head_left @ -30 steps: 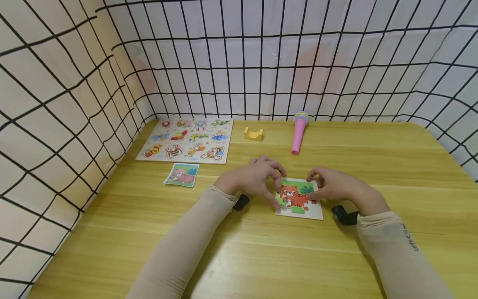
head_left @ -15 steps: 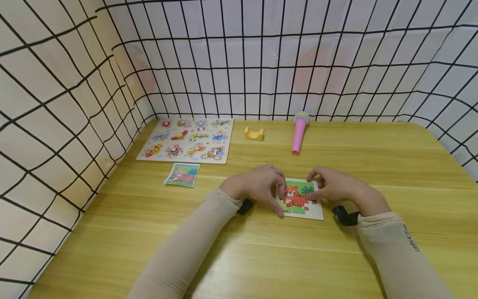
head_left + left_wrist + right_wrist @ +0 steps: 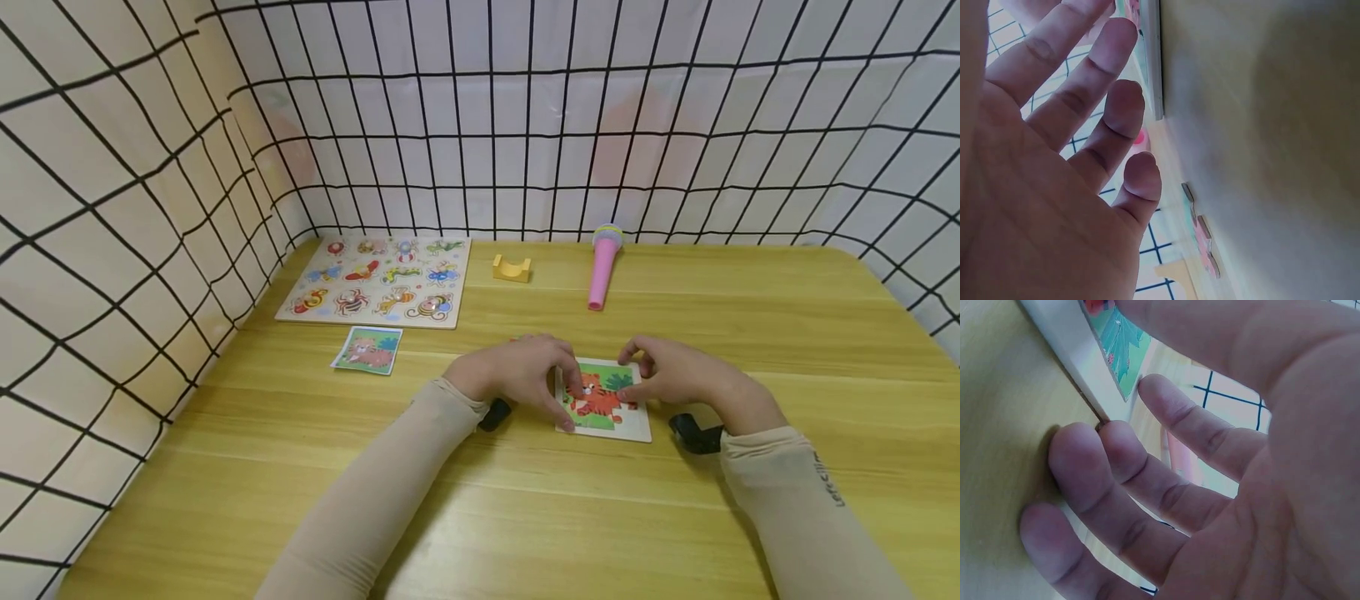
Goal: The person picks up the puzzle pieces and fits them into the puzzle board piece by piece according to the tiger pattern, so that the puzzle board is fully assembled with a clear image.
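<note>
A small jigsaw puzzle (image 3: pixel 600 422) of an orange tiger on green lies in a white tray on the table. My left hand (image 3: pixel 517 373) reaches over its left side, index fingertip on the tiger's face and thumb at the lower left border; the other fingers are loosely bent. At the right side my right hand (image 3: pixel 678 377) holds the tray, thumb on the picture and index finger at the far corner. In the right wrist view, other fingertips touch or rest beside the edge. A loose jigsaw piece (image 3: pixel 1202 240) lies beyond my left hand, mostly hidden in the head view.
A picture card (image 3: pixel 367 351) with a similar tiger lies left, below an insect peg board (image 3: pixel 375 283). Farther back are a yellow notched block (image 3: pixel 512 269) and a pink toy microphone (image 3: pixel 602 271). Black grid netting (image 3: pixel 480 133) encloses the table's back and sides.
My left hand has moved right and slightly down over the puzzle, its index finger now on the tiger's face. The green lower left pieces have shifted right. My right hand keeps its place.
</note>
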{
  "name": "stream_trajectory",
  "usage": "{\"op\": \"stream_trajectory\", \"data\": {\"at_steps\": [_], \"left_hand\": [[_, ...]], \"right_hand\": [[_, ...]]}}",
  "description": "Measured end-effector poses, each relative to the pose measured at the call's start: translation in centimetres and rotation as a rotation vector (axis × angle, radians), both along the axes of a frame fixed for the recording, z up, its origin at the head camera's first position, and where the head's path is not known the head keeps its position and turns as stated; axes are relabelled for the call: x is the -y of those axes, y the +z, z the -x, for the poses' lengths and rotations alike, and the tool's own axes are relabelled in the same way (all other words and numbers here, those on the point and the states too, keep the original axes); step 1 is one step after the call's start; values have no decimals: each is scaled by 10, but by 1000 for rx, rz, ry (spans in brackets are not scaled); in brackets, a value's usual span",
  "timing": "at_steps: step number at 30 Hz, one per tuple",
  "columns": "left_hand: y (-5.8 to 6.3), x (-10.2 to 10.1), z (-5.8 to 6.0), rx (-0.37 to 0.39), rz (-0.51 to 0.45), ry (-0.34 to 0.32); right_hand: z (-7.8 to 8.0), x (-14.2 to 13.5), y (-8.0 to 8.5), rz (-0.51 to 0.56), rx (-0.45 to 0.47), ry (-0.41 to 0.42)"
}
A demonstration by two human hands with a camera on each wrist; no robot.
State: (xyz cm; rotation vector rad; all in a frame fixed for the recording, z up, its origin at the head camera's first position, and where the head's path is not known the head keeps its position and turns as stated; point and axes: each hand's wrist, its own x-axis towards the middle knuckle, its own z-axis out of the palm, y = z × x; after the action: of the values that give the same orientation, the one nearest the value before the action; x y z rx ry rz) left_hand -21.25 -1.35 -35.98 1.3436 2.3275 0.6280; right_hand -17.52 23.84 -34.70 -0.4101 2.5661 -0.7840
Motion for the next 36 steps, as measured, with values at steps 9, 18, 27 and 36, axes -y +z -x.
{"op": "stream_trajectory", "data": {"at_steps": [9,18,27,36], "left_hand": [[-2,-1,0,23,-20,-6],[-2,-3,1,22,-9,-15],[2,-6,-2,-87,-2,-108],[5,-12,-7,-152,39,-97]], "right_hand": [[-1,0,0,1,-5,5],[1,-1,-1,-5,-9,2],[1,-1,-2,-3,4,-6],[1,-3,-2,17,7,5]]}}
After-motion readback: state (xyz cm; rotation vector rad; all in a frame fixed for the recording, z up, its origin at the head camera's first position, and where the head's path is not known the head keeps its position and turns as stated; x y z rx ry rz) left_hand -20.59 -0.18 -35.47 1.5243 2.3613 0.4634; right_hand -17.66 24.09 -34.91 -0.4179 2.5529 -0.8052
